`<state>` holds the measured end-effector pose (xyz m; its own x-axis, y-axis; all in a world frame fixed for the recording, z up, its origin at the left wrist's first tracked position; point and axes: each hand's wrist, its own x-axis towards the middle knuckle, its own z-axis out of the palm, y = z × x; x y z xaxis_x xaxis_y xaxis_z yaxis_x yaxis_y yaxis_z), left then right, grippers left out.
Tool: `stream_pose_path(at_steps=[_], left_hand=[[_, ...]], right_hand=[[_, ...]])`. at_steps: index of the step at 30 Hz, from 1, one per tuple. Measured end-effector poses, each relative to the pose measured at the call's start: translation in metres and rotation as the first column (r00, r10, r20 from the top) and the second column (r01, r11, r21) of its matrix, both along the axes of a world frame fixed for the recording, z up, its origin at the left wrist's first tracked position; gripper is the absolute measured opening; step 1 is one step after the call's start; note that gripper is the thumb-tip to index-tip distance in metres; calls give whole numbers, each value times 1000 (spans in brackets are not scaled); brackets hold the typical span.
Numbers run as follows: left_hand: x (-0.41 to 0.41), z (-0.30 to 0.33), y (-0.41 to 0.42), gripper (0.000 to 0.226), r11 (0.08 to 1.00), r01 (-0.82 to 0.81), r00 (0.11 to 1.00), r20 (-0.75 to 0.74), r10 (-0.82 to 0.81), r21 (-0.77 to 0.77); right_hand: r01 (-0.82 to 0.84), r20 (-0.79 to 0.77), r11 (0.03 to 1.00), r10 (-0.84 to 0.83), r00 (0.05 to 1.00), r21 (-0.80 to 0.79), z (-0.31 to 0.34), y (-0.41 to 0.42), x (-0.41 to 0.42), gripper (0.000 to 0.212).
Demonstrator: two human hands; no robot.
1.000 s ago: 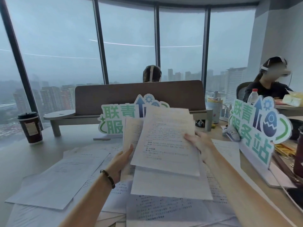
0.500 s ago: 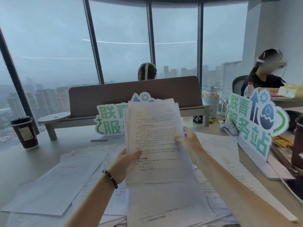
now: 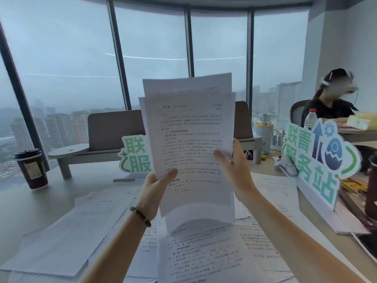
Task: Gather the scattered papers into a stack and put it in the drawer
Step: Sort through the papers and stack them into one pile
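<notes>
Above the desk [image 3: 61, 201] | left hand [image 3: 156, 187] grips paper stack [image 3: 191, 139] | right hand [image 3: 234, 166] grips it

On the sign [image 3: 312, 158] to my right I can read 联青 above 服务站 in green characters. The far sign [image 3: 134, 158], half hidden behind the sheets [image 3: 189, 139] I hold up, shows only 联 over 服. The print on my sheets is too blurred to read.

Both forearms are raised; the left hand [image 3: 157, 185] and right hand [image 3: 234, 166] are curled, thumbs pressed forward in a pinch.
</notes>
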<state>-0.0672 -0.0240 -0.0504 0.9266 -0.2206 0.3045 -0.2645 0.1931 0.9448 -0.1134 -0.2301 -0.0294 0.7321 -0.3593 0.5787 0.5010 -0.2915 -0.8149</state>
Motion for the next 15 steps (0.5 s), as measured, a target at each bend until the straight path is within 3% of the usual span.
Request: stream_pose_path(at_steps=[9,13,15], left_hand=[[1,-36,7,25,998,53,993,-106,-50,33],[2,-39,10,33,998,66,990,-127,-67,-16],[3,-39,10,26,998,54,991,-119,-55,-12]], right_hand=[[-5,-145,1000,1,989,-25,-39,3,-1,27],[-44,-100,999,42,994,-14,-32,1,2,36],[-62,-9,997,61,998,-48,-20,-2,3,55]])
